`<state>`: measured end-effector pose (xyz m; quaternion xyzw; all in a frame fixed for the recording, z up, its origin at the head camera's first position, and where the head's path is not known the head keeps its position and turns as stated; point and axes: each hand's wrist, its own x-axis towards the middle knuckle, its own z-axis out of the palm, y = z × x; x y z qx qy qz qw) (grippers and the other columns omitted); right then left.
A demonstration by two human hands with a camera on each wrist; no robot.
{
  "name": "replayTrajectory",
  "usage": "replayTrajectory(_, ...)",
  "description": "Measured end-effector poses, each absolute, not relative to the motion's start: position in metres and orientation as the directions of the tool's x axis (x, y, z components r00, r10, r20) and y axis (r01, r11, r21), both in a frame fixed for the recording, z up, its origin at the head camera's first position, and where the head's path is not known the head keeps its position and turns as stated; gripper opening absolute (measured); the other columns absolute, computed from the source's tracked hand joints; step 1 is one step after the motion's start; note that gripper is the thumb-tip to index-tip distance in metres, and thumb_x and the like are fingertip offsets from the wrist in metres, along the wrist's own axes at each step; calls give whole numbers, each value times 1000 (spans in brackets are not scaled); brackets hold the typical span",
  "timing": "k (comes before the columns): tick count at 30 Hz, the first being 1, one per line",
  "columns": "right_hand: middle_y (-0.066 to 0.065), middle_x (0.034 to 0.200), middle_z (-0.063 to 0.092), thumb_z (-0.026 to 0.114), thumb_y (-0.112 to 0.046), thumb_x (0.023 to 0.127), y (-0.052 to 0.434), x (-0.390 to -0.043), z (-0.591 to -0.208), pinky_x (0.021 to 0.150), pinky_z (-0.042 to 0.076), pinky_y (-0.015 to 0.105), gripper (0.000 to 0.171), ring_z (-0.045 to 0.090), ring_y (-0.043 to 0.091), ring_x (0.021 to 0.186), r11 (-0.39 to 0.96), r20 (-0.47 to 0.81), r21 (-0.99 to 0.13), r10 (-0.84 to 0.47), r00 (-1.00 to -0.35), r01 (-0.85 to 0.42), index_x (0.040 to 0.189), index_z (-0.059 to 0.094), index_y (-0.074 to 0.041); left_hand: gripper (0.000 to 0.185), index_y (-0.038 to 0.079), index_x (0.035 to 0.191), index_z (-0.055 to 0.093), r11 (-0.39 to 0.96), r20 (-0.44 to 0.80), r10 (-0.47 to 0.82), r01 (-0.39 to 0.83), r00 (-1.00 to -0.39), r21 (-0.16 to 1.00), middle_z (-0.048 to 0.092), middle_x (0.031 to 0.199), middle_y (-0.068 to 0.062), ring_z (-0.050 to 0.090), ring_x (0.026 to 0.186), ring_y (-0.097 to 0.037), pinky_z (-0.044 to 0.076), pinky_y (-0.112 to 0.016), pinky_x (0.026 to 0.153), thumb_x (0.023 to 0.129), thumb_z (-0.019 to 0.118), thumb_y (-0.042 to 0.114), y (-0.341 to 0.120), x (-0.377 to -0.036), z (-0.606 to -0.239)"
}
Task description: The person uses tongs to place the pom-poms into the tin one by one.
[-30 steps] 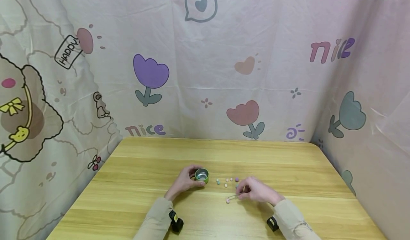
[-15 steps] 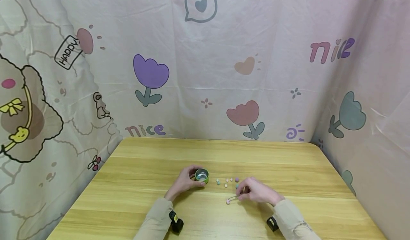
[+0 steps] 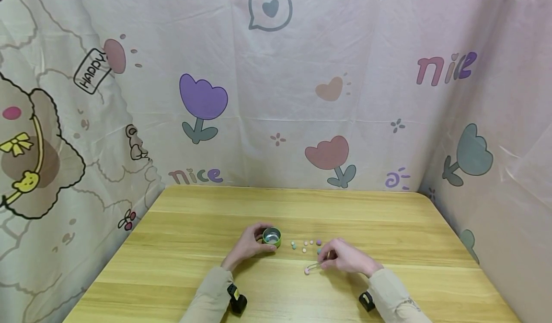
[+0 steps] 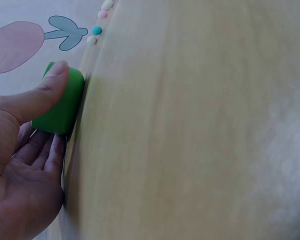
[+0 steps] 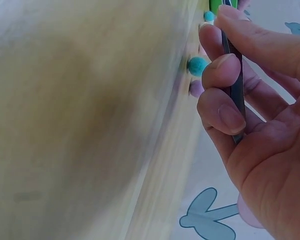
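A small round green tin (image 3: 271, 237), silvery inside, stands on the table with its open top upward. My left hand (image 3: 251, 241) holds it from the left, thumb at the near side and fingers behind; the left wrist view shows the thumb on its green wall (image 4: 65, 102). In my right hand (image 3: 345, 256) is a pair of tweezers (image 3: 315, 265), the dark shanks (image 5: 236, 100) lying between thumb and curled fingers. The tweezer tips are at a pink pom-pom (image 3: 306, 271) low over or on the table; which, I cannot tell. Whether they pinch it is too small to see.
Several small pom-poms lie between the hands, among them a purple one (image 3: 319, 242), a teal one (image 5: 197, 66) near the right fingers and a white one (image 3: 304, 250). The wooden table (image 3: 207, 208) ends at a printed cloth backdrop (image 3: 276, 98).
Almost nothing differs. The tweezer tips and the pink pom-pom have shifted by a hair; the left hand and tin stay put.
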<state>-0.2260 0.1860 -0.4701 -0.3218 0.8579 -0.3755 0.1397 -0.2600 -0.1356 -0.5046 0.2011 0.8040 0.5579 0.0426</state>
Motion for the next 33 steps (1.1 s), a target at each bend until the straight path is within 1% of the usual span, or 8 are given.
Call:
replayTrajectory(9, -1, 79, 70, 75, -7, 86, 186, -228, -466, 57, 52, 18, 9, 56, 0, 66, 523, 8, -725, -643, -766, -447, 95, 77, -7, 60, -8, 131, 57, 296, 148, 367, 266, -918, 917, 61, 129, -28, 59, 123, -43, 47, -54, 111, 78, 84, 2, -135, -260, -504)
replayTrajectory(12, 4, 81, 72, 74, -9, 87, 186, -229, -464, 58, 51, 17, 9, 59, 1, 67, 528, 16, -718, -638, -770, -453, 95, 77, -6, 60, -8, 130, 57, 298, 145, 363, 263, -920, 918, 62, 129, -27, 59, 122, -42, 47, -55, 111, 78, 84, 1, -134, -260, -504)
replayTrajectory(16, 28, 112, 72, 74, -9, 88, 185, -230, -461, 57, 50, 18, 11, 60, 2, 69, 519, 36, -722, -632, -774, -457, 97, 76, -2, 60, -8, 130, 57, 299, 142, 359, 258, -923, 919, 62, 128, -27, 59, 122, -42, 47, -55, 111, 77, 85, 1, -134, -260, -503)
replayTrajectory(18, 32, 118, 68, 73, -8, 88, 185, -231, -461, 56, 49, 17, 11, 58, 1, 66, 514, 44, -722, -634, -772, -463, 97, 75, -1, 60, -8, 130, 57, 298, 142, 358, 258, -923, 919, 62, 128, -27, 59, 122, -43, 47, -56, 111, 77, 85, 1, -134, -259, -503)
replayTrajectory(20, 29, 110, 72, 73, -7, 89, 183, -233, -460, 55, 48, 17, 11, 54, 0, 63, 512, 46, -722, -636, -771, -465, 97, 75, -1, 60, -9, 130, 57, 297, 144, 358, 259, -922, 919, 62, 128, -27, 59, 122, -43, 47, -56, 111, 77, 85, 0, -134, -259, -503)
replayTrajectory(24, 9, 81, 72, 72, -5, 88, 180, -236, -457, 55, 47, 16, 11, 52, -2, 63, 510, 58, -713, -640, -766, -481, 98, 75, 0, 61, -9, 130, 57, 297, 149, 358, 263, -922, 918, 62, 128, -27, 59, 122, -43, 47, -56, 111, 77, 84, 0, -134, -259, -503)
replayTrajectory(28, 4, 82, 72, 72, -6, 89, 177, -239, -453, 55, 47, 16, 14, 51, -1, 63, 512, 66, -715, -628, -775, -475, 101, 75, 1, 61, -9, 130, 57, 300, 152, 359, 268, -921, 916, 62, 128, -27, 59, 121, -43, 47, -56, 110, 77, 84, 0, -133, -259, -503)
replayTrajectory(33, 5, 81, 72, 73, -7, 89, 174, -243, -450, 53, 45, 15, 13, 51, -1, 63, 513, 74, -716, -618, -782, -474, 99, 76, 1, 61, -10, 131, 56, 302, 152, 368, 273, -917, 913, 61, 128, -28, 60, 121, -43, 48, -54, 109, 78, 84, 0, -133, -258, -503)
